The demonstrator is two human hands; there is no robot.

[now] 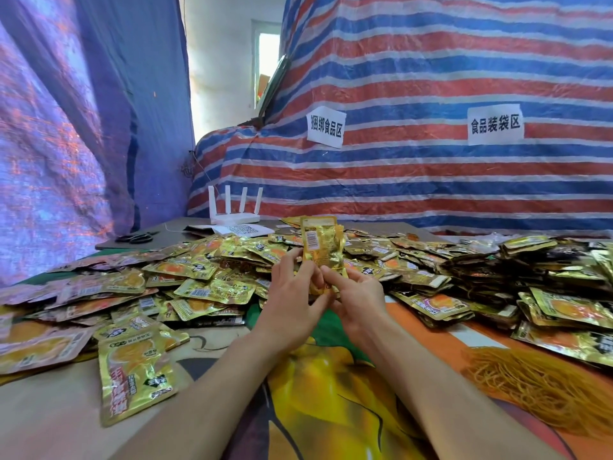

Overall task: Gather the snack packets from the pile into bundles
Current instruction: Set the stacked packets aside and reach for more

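- Mostly backdrop: crinkled, striped woven tarp (431, 180).
- Glossy gold foil packets (212, 287) sprawl in a pile, cut off at both sides.
- Thin orange rubber bands (537, 383) tangle at right, partly out of frame.
- Upright bundle (323, 242) above the pile's middle, bottom hidden by fingers.
- Both the left hand (288, 287) and right hand (360, 293) pinch its lower end.

makeshift packing workshop | striped tarp walls (431, 78) | paper zone signs (495, 124) | packet pile (205, 277)
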